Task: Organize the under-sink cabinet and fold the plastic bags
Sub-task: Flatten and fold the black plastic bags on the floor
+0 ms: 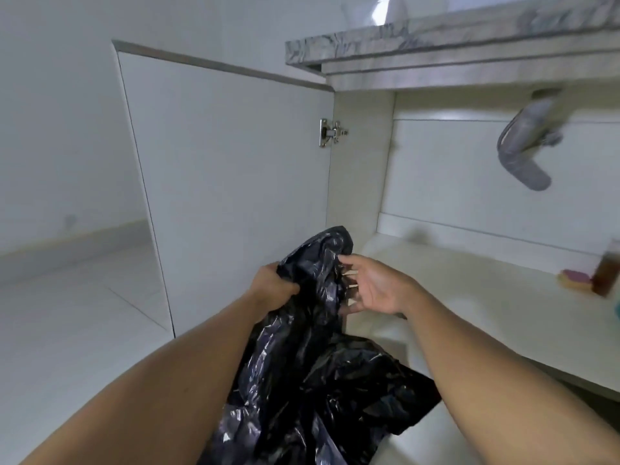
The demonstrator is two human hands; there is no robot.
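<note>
While left hand (272,286) grips the black bag (302,370), right hand (373,286) touches it, fingers spread.

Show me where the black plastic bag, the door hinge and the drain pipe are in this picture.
black plastic bag (302,380): head view, on its crumpled middle.
door hinge (330,133): head view, on the metal plate at the door's edge.
drain pipe (513,149): head view, on the grey bend.

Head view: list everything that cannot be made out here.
All in the head view:
Crumpled black plastic bag: lower end cut off by the bottom edge; folds hide whether it is one bag or several.
Right hand: fingers partly behind the bag's folds, grip unclear.
Brown bottle near the right edge: motion-blurred, label unreadable.
Grey curved drain pipe: blurred, joints indistinct.
</note>
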